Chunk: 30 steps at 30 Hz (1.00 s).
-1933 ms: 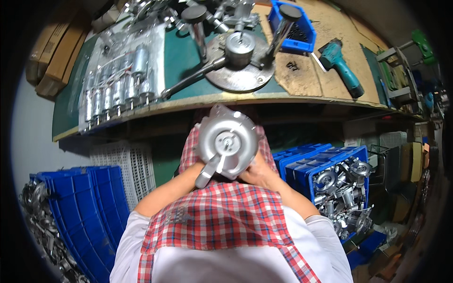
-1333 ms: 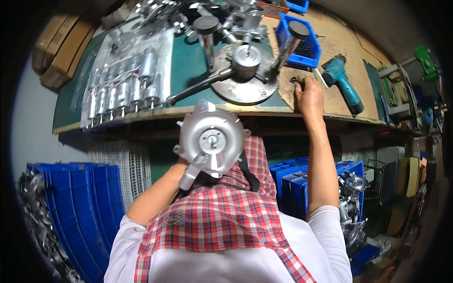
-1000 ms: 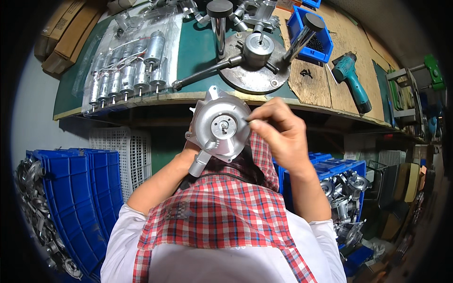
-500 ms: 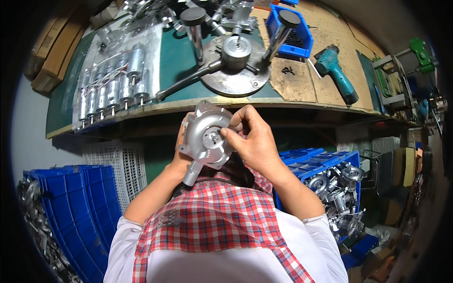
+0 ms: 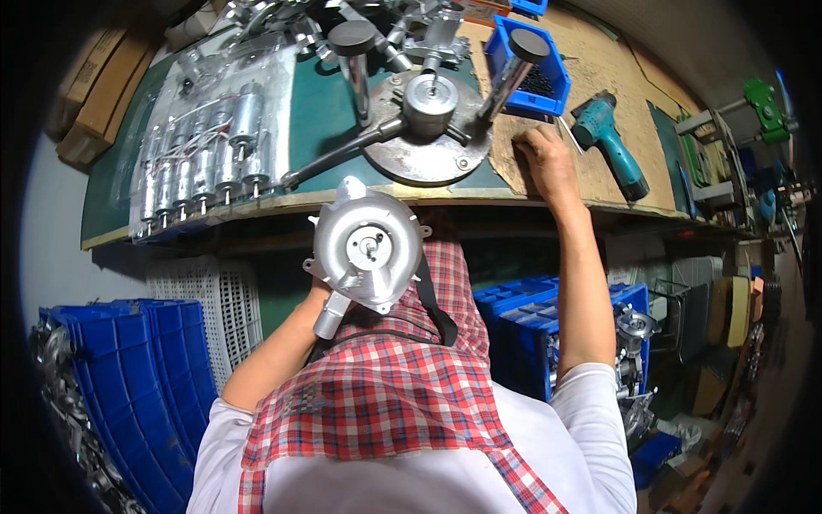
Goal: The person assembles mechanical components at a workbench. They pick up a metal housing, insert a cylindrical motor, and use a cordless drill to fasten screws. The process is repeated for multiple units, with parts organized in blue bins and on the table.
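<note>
A round silver metal blower housing (image 5: 390, 218) with small lugs and a short outlet pipe is held up in front of my apron. My left hand (image 5: 318, 291) grips it from behind and below, with the fingers mostly hidden by the casting. Dark screw heads show in the disc at its centre. Over the bench, my right hand (image 5: 546, 163) reaches down to the brown board, fingertips drawn together where small dark screws lay. Whatever is between those fingertips is hidden. A blue bin (image 5: 556, 96) of dark screws stands just beyond that hand.
A round steel fixture (image 5: 402, 163) with posts and a lever handle sits on the bench (image 5: 325, 154). Right of it lies a teal power screwdriver (image 5: 618, 154); bagged cylindrical motors (image 5: 204, 171) lie left. Blue crates (image 5: 514, 330) flank me below the bench.
My right hand has left the housing's centre and moved forward and right to the board. The housing, still in my left hand, has turned to face up more and shifted slightly left.
</note>
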Tool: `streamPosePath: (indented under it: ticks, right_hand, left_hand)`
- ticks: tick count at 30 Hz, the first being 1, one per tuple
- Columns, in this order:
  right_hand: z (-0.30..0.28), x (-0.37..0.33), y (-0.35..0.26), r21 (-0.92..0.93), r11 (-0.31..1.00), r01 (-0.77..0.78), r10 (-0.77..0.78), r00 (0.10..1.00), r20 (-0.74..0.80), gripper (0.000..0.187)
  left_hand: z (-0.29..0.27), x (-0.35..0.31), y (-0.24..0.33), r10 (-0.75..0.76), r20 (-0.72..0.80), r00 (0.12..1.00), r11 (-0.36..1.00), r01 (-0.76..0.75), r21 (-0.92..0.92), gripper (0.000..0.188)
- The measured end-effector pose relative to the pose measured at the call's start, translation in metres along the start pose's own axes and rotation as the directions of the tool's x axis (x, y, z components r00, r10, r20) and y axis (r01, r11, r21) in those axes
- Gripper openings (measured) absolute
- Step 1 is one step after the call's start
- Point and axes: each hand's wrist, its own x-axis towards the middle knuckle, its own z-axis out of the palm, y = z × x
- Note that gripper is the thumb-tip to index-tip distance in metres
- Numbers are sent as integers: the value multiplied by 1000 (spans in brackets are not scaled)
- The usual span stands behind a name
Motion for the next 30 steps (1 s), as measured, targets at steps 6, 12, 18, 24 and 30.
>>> streamPosePath:
  ticks: [6, 12, 18, 24, 30]
  right_hand:
    - [3, 6, 5, -37, 998, -51, 52, 998, 24, 9]
    - [-39, -15, -156, 661, 745, -85, 9, 993, 116, 8]
    - [-12, -38, -209, 651, 758, -41, -85, 983, 162, 9]
    - [-6, -46, -214, 621, 758, -199, 73, 972, 222, 9]
    - [3, -49, -213, 594, 754, -281, 156, 954, 254, 9]
  left_hand:
    - [7, 1, 3, -8, -36, 999, 997, 5, -73, 50]
    - [5, -5, 7, -42, -48, 998, 998, 40, -55, 51]
    - [16, -11, 26, 212, 31, 977, 860, -201, 469, 50]
    - [18, -9, 35, 261, 82, 962, 814, -265, 518, 42]
    - [23, -6, 35, 290, 101, 952, 751, -292, 593, 38]
